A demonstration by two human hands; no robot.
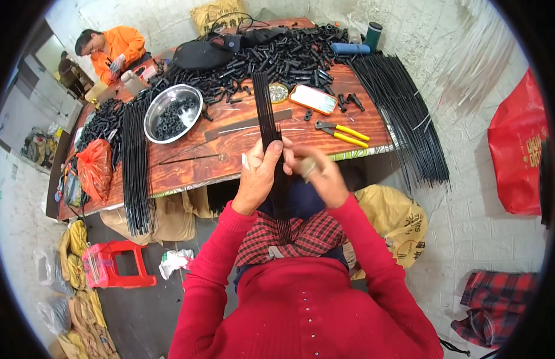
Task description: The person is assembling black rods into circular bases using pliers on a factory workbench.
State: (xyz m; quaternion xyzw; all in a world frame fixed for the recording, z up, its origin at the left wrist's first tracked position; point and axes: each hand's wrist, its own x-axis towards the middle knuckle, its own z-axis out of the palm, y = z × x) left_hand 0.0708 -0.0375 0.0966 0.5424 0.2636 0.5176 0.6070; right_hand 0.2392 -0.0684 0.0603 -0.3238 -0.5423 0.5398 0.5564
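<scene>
In front of my lap, my left hand (261,175) is closed round a bundle of thin black rods (267,116), thumb pressed on top. The bundle's far end reaches over the wooden table (194,170); its near end comes down over my checked lap. A white wrapping shows on one left finger. My right hand (326,179) is just right of the rods, smeared by motion, with a pale band or cover on a finger. Whether its fingertips grip a rod is unclear. Yellow-handled pliers (343,134) lie on the table beyond it.
Loose black cylindrical parts (283,57) heap the table's far side. A steel bowl (148,127) holds small black parts. More rod bundles lie left (136,167) and right (403,107). A white-topped tin (313,99) stands mid-table. A co-worker in orange (123,43) sits far left. A red stool (113,263) stands below.
</scene>
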